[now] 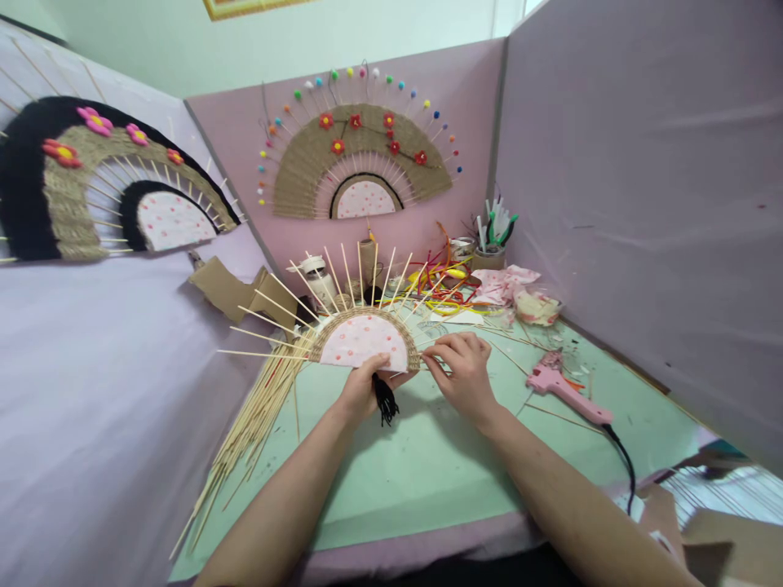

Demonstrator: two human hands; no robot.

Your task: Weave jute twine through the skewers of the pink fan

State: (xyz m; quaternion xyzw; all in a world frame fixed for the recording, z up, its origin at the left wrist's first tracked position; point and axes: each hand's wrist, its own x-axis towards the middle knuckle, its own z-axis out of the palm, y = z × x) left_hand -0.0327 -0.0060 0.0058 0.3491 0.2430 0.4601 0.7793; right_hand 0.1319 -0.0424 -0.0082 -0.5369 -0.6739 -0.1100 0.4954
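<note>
A half-round woven fan (364, 342) is held over the table, with thin wooden sticks spreading from its curved edge. Its middle is white cloth with pinkish-red dots, bordered by a band of tan twine (318, 342). My left hand (360, 387) grips the fan's straight lower edge, thumb on the cloth and fingers behind. Below that hand hangs a black yarn tassel (385, 401). At the right end of the twine band, my right hand (462, 371) has its thumb and fingertips pinched together. What lies between those fingertips is too small to make out.
A bundle of sticks (257, 416) lies along the table's left side. To the right rests a pink glue gun (568, 391) with a black cord. Coloured pipe cleaners (428, 285), a jar (319, 277) and a tool pot (489, 257) stand behind. A finished fan (299, 175) hangs on the back panel.
</note>
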